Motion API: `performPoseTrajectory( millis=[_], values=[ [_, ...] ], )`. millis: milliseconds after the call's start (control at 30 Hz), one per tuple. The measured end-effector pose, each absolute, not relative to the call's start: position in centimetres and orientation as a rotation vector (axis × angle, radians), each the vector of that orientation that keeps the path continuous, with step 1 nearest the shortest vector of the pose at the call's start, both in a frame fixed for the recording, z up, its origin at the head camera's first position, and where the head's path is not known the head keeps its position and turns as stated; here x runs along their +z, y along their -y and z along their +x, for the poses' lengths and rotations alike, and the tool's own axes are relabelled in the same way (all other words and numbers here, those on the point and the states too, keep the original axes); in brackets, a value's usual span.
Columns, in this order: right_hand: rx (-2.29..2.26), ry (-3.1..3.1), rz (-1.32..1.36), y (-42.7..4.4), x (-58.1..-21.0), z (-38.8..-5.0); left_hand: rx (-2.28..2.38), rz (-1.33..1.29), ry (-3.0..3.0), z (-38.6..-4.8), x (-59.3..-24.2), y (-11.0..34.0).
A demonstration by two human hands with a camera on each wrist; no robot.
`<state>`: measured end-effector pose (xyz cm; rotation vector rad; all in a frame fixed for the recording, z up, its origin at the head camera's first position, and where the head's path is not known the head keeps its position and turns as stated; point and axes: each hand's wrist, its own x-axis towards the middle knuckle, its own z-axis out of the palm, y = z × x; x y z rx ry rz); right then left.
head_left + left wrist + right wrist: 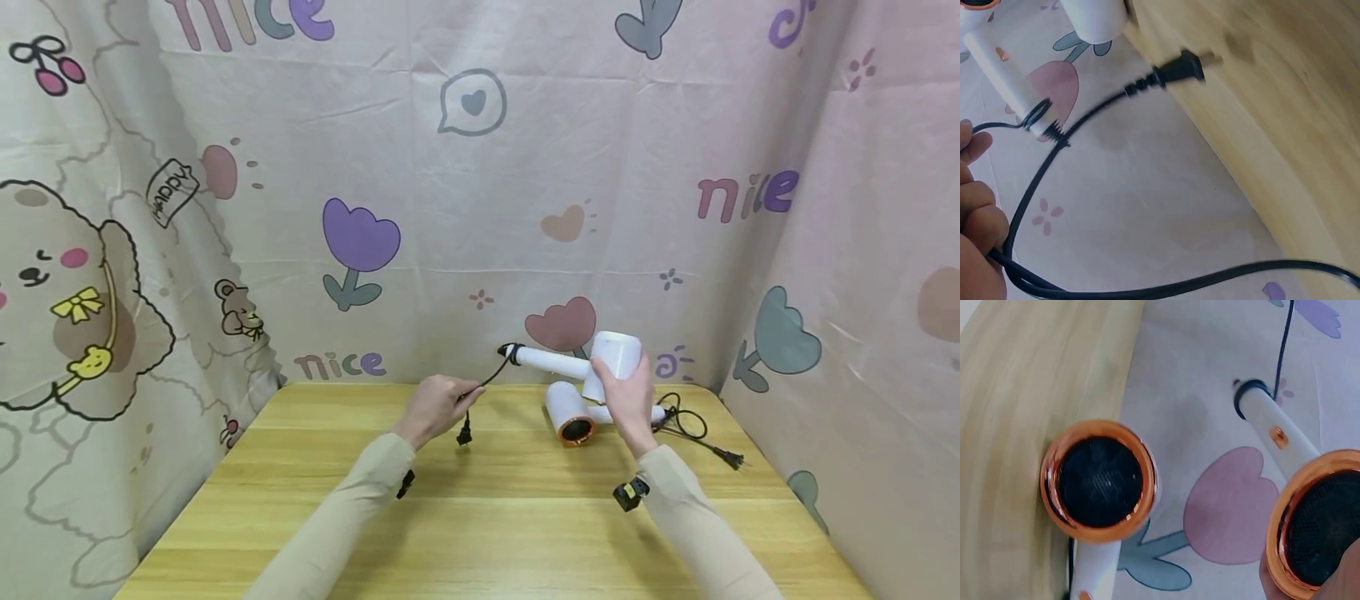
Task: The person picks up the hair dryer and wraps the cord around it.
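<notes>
My right hand point(630, 400) grips a white hair dryer point(553, 362) by its barrel, raised above the table with the handle pointing left. In the right wrist view its copper rim and dark mesh end show. Turns of black cord point(1038, 114) wrap the handle's end. My left hand point(437, 407) pinches a length of that cord, stretched between fingers and handle. Below the left hand dangles the cord's two-pin plug point(464, 433). A second white hair dryer point(562, 407) with a copper rim lies on the table beneath the right hand.
The wooden table point(510, 542) has a patterned curtain point(450, 208) behind it and at both sides. The second dryer's cord point(693, 425) lies looped at the right, its plug point(729, 457) near the table's right edge.
</notes>
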<state>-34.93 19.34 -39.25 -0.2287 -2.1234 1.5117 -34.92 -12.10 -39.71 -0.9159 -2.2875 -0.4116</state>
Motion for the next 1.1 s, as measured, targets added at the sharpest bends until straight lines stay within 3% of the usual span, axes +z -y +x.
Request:
performPoseTrajectory(
  millis=[633,1100],
  values=[
    [2.683,1.361,-0.259,-20.9,-39.1,-35.0,-0.517,-0.960,2.331,-35.1,-42.1,13.0],
    [3.096,1.460,0.102,-22.5,-40.1,-34.1,-0.803,-0.824,2.537,-35.9,-42.0,14.8]
  ],
)
